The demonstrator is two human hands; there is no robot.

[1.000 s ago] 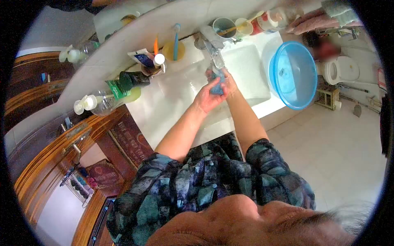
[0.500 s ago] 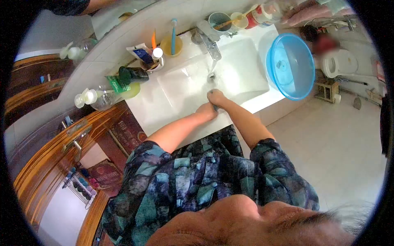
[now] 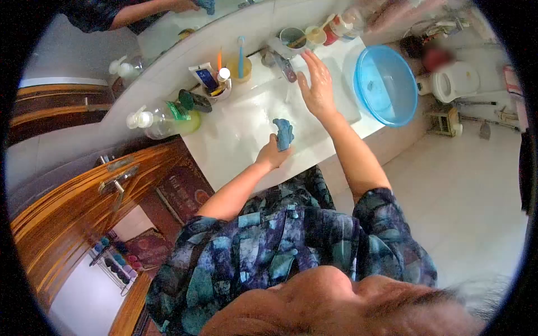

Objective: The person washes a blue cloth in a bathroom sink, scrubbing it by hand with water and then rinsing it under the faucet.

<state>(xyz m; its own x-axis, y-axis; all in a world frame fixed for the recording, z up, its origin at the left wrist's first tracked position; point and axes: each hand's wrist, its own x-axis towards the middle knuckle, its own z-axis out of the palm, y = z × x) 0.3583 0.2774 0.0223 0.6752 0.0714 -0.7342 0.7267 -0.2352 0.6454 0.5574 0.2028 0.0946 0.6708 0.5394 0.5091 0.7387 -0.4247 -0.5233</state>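
Both hands have parted since half a second ago: they were together near the front of the sink, and now the right hand is up beside the shiny chrome single-spout faucet, while the left hand stays low with the crumpled blue cloth, which shows far more clearly.

Left fingers are closed round the cloth's lower end; the rest of it stands out of the fist, over the wide white rectangular sink. Right fingers are extended and hold nothing, thumb spread toward the spout; whether the fingertips touch the faucet is not clear from this angle. Nor is it plain whether water is running.

To manage this well, the left grip should be firm enough that the damp-looking cloth does not slip, and should stay inside the sink's edge so any drips fall into the bowl. Wet fingers would do best with a light, deliberate touch on the faucet, because the dark-mouthed grey cup stands just behind it and could be knocked. Elbow room matters too: the large round translucent blue plastic basin sits at the sink's right end, near the right forearm, so a wide sweep that way could bump it.
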